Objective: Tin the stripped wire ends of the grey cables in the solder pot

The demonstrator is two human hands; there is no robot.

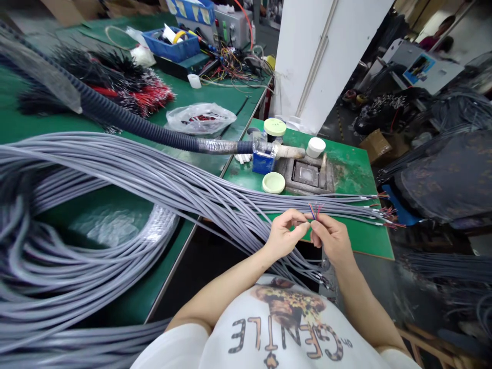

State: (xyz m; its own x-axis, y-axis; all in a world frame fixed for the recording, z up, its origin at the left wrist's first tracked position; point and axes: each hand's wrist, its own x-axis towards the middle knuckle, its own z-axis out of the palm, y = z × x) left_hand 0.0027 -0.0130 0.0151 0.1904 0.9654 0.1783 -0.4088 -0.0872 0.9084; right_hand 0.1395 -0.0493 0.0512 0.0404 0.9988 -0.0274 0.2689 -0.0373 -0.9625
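Note:
Thin coloured wires (315, 211), red, blue and dark, fan upward from the fingertips of my right hand (333, 238), which is closed on them. My left hand (286, 233) is beside it, thumb and fingers pinched together and almost touching the right fingertips. What lies in that pinch is too small to make out. A thick bundle of grey cables (215, 187) runs from the left, passing behind and under both hands. On the green board, stripped cable ends (386, 211) with coloured wires lie beyond my right hand. More cable ends (323, 277) hang below my hands.
A solder pot (326, 182) stands ahead, with a ribbed hose (154, 128) ending over it. Nearby are a green lid (273, 183), a white tub (315, 147) and a blue box (263, 161). A coiled cable bundle (115, 277) covers the left table.

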